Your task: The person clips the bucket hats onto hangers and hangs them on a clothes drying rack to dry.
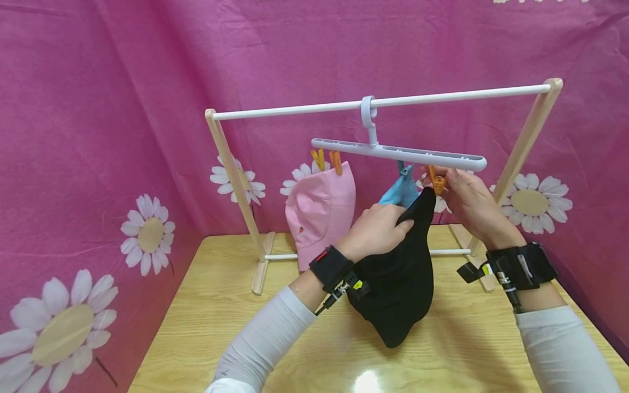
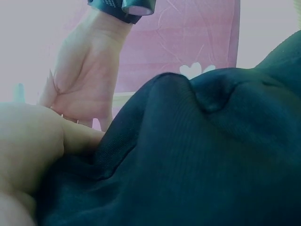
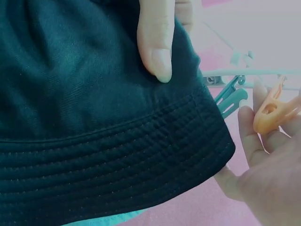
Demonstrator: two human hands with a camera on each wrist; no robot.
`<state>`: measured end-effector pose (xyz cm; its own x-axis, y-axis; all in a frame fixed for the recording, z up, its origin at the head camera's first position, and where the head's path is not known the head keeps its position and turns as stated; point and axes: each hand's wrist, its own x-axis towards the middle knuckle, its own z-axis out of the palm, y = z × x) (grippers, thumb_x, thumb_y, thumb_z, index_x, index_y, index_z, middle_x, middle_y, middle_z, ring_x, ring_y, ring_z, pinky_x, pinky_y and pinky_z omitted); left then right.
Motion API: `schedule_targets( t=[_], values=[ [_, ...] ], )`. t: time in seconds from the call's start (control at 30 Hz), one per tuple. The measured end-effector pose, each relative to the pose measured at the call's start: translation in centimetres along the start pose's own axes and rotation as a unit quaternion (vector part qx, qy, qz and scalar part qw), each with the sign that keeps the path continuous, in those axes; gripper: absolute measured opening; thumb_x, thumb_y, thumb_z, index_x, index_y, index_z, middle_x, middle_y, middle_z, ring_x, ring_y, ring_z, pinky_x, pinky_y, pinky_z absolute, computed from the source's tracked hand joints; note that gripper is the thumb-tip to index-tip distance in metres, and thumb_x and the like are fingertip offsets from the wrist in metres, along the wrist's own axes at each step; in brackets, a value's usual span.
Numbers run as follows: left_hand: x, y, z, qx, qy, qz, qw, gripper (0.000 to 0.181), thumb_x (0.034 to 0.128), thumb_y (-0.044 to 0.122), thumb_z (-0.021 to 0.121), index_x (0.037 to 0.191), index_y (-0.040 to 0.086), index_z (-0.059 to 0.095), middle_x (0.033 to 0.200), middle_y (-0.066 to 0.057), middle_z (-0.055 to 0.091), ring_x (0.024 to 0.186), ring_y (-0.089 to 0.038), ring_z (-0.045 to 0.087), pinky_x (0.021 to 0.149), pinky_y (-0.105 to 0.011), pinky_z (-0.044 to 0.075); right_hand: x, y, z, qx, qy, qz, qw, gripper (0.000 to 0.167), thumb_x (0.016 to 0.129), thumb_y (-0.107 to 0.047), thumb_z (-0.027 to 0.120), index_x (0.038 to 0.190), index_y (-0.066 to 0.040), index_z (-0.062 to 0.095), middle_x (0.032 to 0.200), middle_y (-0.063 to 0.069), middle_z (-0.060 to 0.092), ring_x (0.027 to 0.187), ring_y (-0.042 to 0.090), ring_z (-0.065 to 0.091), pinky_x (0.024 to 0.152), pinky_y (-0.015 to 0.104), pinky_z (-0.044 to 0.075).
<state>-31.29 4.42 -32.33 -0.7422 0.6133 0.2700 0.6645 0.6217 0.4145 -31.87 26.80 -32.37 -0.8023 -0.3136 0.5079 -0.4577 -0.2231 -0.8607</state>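
Note:
A black bucket hat (image 1: 400, 284) hangs from my left hand (image 1: 375, 232), which grips it by the upper edge; the thumb lies on the near side and most fingers are hidden behind the fabric. My right hand (image 1: 469, 204) holds an orange clothespin (image 3: 270, 113) under the right part of the grey hanger (image 1: 422, 156). The hat's brim (image 3: 188, 136) comes up close beside this clothespin, and a right-hand finger touches its edge. Behind the black hat, a light blue item (image 1: 403, 188) hangs from a teal clothespin (image 3: 230, 96), mostly covered.
A pink bucket hat (image 1: 319, 210) hangs on the hanger's left side from a yellow clothespin (image 1: 318, 159) and another orange clothespin (image 1: 336, 162). The hanger hooks over the white rail (image 1: 295, 109) of a wooden-legged rack on the wooden table (image 1: 206, 322). Pink flowered cloth (image 1: 147, 82) surrounds it.

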Motion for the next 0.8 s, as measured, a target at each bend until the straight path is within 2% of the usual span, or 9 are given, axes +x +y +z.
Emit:
schedule_targets(
  t=[0.3,0.47,0.57,0.67,0.8],
  values=[
    [0.4,0.1,-0.2,0.002,0.004,0.017,0.9998,0.025,0.1074,0.031,0.059,0.091,0.014,0.068,0.070,0.001,0.048,0.069,-0.012,0.054,0.058,-0.023,0.045,1.1,0.6,-0.3,0.076,0.011,0.002,0.9970,0.029,0.113,-0.021,0.044,0.122,-0.007,0.068,0.114,0.003,0.061,0.114,0.017,0.051,0.106,0.030,0.034],
    [0.2,0.3,-0.4,0.001,-0.003,0.014,0.9999,0.024,0.1075,0.032,0.059,0.099,0.013,0.071,0.073,0.001,0.049,0.072,-0.012,0.055,0.059,-0.023,0.045,1.3,0.8,-0.2,0.091,0.014,0.010,0.9957,0.028,0.112,-0.020,0.046,0.124,-0.006,0.067,0.113,0.002,0.060,0.113,0.016,0.049,0.105,0.030,0.029],
    [0.1,0.3,-0.4,-0.001,-0.007,0.007,0.9999,0.023,0.1075,0.032,0.059,0.104,0.013,0.072,0.074,0.001,0.050,0.073,-0.012,0.056,0.059,-0.023,0.046,1.2,0.8,-0.1,0.098,0.017,0.019,0.9948,0.025,0.112,-0.017,0.047,0.126,-0.008,0.066,0.116,0.001,0.061,0.113,0.016,0.051,0.105,0.027,0.032],
    [0.0,0.3,-0.3,0.001,-0.009,0.008,0.9999,0.023,0.1075,0.032,0.059,0.104,0.013,0.072,0.075,0.001,0.051,0.075,-0.012,0.056,0.059,-0.023,0.046,1.2,0.8,0.0,0.113,0.018,0.024,0.9932,0.023,0.110,-0.012,0.050,0.127,-0.008,0.065,0.119,0.002,0.061,0.114,0.015,0.052,0.104,0.023,0.037],
    [-0.2,0.0,-0.2,0.008,-0.003,0.025,0.9996,0.023,0.1073,0.031,0.060,0.097,0.014,0.072,0.072,0.002,0.051,0.077,-0.012,0.056,0.063,-0.022,0.044,1.2,0.8,0.3,0.126,0.025,0.024,0.9914,0.021,0.109,-0.007,0.052,0.124,-0.007,0.065,0.119,0.002,0.062,0.112,0.015,0.053,0.101,0.021,0.041]
  ],
)
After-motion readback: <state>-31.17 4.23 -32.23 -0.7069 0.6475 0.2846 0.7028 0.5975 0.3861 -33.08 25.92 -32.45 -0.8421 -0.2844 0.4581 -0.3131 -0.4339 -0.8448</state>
